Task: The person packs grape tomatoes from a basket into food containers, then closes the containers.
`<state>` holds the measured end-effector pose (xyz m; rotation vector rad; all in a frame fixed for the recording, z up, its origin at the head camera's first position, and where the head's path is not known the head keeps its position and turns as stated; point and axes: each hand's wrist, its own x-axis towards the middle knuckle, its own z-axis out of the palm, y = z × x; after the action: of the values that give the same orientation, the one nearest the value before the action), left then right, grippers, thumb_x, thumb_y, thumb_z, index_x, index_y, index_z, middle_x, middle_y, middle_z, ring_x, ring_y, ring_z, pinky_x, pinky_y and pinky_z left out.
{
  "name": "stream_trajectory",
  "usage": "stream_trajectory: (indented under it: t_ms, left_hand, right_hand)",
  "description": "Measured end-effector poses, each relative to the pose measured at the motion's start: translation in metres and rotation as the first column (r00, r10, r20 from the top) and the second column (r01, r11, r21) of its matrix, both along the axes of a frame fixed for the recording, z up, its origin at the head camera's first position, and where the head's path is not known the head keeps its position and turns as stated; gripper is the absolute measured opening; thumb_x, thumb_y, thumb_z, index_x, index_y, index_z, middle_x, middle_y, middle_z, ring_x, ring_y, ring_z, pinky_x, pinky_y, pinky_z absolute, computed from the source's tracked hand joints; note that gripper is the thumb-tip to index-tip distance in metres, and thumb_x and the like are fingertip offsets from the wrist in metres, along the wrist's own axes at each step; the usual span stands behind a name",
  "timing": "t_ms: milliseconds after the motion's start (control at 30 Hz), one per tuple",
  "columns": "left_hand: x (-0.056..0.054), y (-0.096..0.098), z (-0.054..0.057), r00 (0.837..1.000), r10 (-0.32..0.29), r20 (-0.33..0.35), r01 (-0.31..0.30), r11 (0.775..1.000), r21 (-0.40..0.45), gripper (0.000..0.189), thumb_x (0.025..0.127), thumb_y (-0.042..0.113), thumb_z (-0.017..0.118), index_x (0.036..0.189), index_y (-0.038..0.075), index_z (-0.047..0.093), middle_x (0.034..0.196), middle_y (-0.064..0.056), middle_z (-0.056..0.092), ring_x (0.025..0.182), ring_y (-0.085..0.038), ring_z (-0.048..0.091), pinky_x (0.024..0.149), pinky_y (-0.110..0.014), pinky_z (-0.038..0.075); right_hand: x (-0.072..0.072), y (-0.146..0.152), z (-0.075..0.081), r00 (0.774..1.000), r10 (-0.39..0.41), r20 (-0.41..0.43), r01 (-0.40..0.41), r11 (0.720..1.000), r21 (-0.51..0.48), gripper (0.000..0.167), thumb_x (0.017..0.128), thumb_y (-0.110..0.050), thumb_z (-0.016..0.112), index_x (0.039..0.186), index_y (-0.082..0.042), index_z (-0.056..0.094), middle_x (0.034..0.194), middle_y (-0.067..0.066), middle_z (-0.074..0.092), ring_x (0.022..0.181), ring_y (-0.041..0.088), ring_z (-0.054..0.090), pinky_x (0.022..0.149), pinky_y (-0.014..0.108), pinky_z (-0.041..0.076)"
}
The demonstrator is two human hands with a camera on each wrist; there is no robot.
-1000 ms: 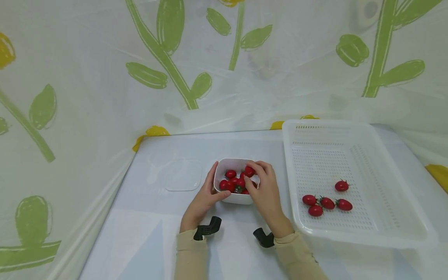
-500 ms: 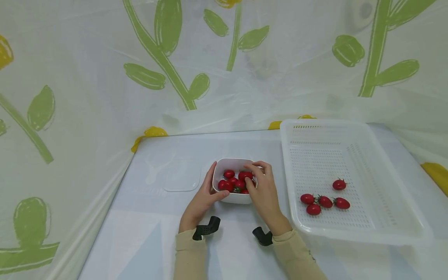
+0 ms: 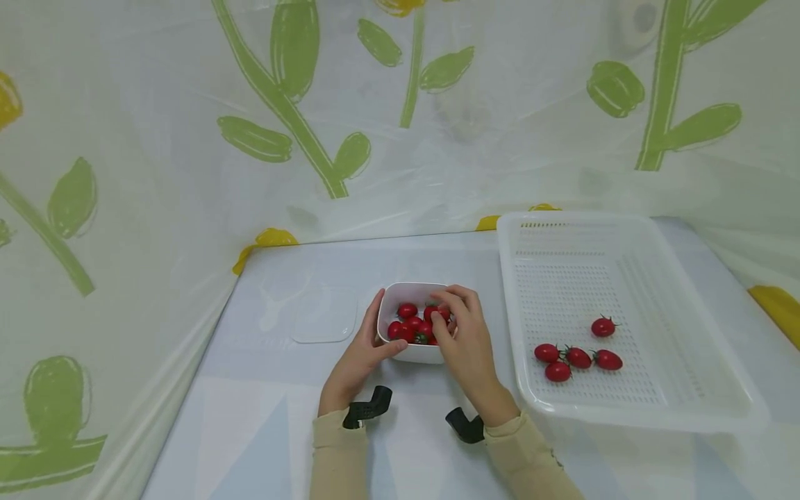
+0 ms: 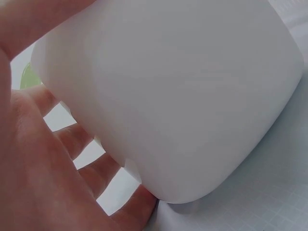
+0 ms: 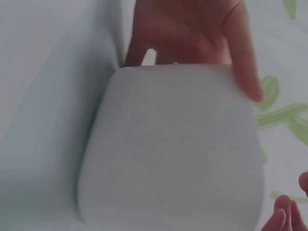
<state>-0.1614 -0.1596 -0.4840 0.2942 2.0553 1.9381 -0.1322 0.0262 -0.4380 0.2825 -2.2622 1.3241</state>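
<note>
My left hand [image 3: 355, 362] grips the left side of a small white square box [image 3: 420, 355], its thumb over the near rim and its fingers along the outer wall. In the left wrist view, the fingers [image 4: 103, 174] lie against the box's side. Several red cherry tomatoes [image 3: 407, 310] sit inside the box. Reaching over the right rim, my right hand [image 3: 465, 344] pinches a cherry tomato [image 3: 430, 313] between thumb and fingers, low inside the box; the fingers partly cover it. The box wall hides the tomatoes in both wrist views.
Right of the box stands a large white perforated basket [image 3: 678, 347], with several cherry tomatoes [image 3: 578, 357] near its left front. A clear flat lid [image 3: 325, 316] lies on the white table [image 3: 250, 410], left of the box. A leaf-patterned sheet [image 3: 187, 139] hangs behind.
My right hand has carried the cherry tomato left and lower, from beside the right rim into the box. My left hand keeps its hold on the box.
</note>
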Motion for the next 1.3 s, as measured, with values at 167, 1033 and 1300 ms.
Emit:
stream_trajectory:
  t_ms: [167, 1033, 1300]
  left_hand:
    - [0.002, -0.001, 0.005, 1.000, 0.004, 0.017, -0.004, 1.000, -0.001, 0.082, 0.081, 0.020, 0.065, 0.138, 0.046, 0.012, 0.143, 0.021, 0.012, 0.132, -0.015, 0.013, 0.099, -0.054, 0.024]
    - [0.010, 0.002, 0.026, 0.997, -0.053, 0.051, 0.051, 0.998, 0.043, 0.084, 0.084, 0.012, 0.060, 0.143, 0.034, 0.004, 0.148, 0.007, 0.007, 0.133, -0.026, 0.011, 0.100, -0.049, 0.026]
    - [0.005, 0.001, 0.015, 0.999, -0.040, 0.028, 0.039, 0.998, 0.058, 0.083, 0.083, 0.013, 0.062, 0.141, 0.039, 0.008, 0.145, 0.015, 0.012, 0.133, -0.022, 0.013, 0.099, -0.049, 0.026]
  right_hand:
    - [0.007, 0.003, 0.017, 0.998, 0.056, -0.006, -0.056, 0.998, -0.013, 0.032, 0.085, -0.009, 0.057, 0.116, -0.014, 0.056, 0.118, -0.002, 0.046, 0.086, 0.011, 0.052, 0.066, 0.028, 0.048]
    - [0.027, 0.061, 0.064, 0.917, 0.335, 0.217, -0.355, 0.933, 0.058, 0.040, 0.089, -0.030, 0.055, 0.127, -0.030, 0.045, 0.115, -0.007, 0.052, 0.094, 0.002, 0.055, 0.074, 0.027, 0.049]
    - [0.031, 0.079, 0.076, 0.917, 0.326, 0.228, -0.354, 0.931, 0.092, 0.040, 0.088, -0.024, 0.056, 0.126, -0.033, 0.045, 0.116, -0.013, 0.049, 0.093, 0.002, 0.055, 0.074, 0.025, 0.048]
